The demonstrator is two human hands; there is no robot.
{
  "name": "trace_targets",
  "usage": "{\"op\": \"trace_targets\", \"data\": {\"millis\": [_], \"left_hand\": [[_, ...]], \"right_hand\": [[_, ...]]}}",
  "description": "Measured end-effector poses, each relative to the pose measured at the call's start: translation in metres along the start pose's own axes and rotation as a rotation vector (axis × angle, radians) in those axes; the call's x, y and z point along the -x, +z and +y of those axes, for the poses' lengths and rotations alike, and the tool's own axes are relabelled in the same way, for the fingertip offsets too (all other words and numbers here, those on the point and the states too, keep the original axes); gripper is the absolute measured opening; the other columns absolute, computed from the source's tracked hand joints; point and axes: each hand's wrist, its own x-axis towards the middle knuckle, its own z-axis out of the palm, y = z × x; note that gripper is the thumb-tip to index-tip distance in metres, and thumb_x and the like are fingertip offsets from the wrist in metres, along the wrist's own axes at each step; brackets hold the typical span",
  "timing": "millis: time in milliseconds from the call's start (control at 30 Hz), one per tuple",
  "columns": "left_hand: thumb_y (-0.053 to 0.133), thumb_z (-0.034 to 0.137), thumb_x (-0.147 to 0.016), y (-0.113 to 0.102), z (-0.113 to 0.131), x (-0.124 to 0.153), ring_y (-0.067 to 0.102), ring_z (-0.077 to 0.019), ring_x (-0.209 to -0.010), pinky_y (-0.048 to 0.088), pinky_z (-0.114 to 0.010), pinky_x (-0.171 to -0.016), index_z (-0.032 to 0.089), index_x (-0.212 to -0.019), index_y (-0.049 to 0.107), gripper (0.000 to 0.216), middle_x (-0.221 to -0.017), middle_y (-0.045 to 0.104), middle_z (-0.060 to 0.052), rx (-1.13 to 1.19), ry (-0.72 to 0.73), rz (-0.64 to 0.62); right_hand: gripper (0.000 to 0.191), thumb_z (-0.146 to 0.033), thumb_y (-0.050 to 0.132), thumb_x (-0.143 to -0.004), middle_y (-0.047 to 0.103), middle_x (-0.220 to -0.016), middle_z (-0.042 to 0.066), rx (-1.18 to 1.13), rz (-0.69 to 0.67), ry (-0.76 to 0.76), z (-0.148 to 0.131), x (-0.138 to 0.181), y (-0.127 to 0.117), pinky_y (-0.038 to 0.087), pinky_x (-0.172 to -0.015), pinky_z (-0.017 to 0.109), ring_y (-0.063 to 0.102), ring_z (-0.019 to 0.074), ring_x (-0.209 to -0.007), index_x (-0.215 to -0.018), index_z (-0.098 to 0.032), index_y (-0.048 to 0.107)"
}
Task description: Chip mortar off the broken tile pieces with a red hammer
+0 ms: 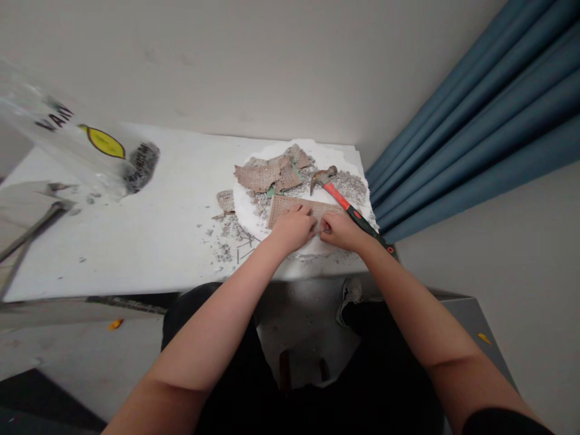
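A brown perforated board [281,205] lies flat on a round white slab [244,208] on the white table [149,229]. My left hand [293,228] rests on the board's near edge with its fingers curled closed. My right hand [339,230] sits right beside it, pinched closed on the same edge; what the fingers grip is hidden. A claw hammer [347,204] with a red and black handle lies just right of my right hand, head pointing away. Broken brown board pieces [272,172] are piled behind the board.
Grey rubble and dust [226,235] litter the slab and table. A clear plastic bag [90,151] with a yellow label lies at the left. A metal tool [31,226] lies at the far left. Blue curtain [475,115] hangs at the right, wall close behind.
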Motion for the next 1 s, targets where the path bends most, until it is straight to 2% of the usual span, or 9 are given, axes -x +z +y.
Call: {"op": "trace_targets", "data": {"millis": [200,733,1000], "left_hand": [[0.055,0.032,-0.094,-0.0026,0.0016,0.0010,0.052,-0.0297,-0.121,0.051,-0.041,-0.091,0.022,-0.109,0.074,0.026,-0.126,0.059,-0.011,-0.012,-0.003,-0.001],[0.059,0.032,-0.092,0.0008,-0.0002,-0.0010,0.051,-0.0293,-0.120,0.051,-0.040,-0.089,0.022,-0.102,0.075,0.022,-0.125,0.059,-0.011,0.017,0.001,0.013],[0.059,0.033,-0.092,0.0000,-0.0002,0.0000,0.051,-0.0292,-0.120,0.052,-0.040,-0.089,0.021,-0.104,0.074,0.023,-0.126,0.059,-0.010,-0.011,0.002,0.020]], "right_hand": [[0.009,-0.018,0.063,-0.077,0.059,-0.082,0.002,0.030,-0.025,0.048,-0.0040,-0.0032,-0.0018,0.034,-0.067,0.028,0.051,0.0176,-0.077,-0.077,-0.020,0.054],[0.006,-0.022,0.061,-0.084,0.063,-0.087,0.006,0.111,-0.085,0.063,-0.0102,-0.0057,-0.0061,0.035,-0.066,0.029,0.054,0.0196,-0.079,-0.081,-0.019,0.058],[0.006,-0.017,0.062,-0.086,0.062,-0.089,0.005,0.073,-0.005,0.030,-0.0052,0.0033,-0.0027,0.038,-0.075,0.029,0.054,0.0199,-0.084,-0.081,-0.018,0.059]]}}
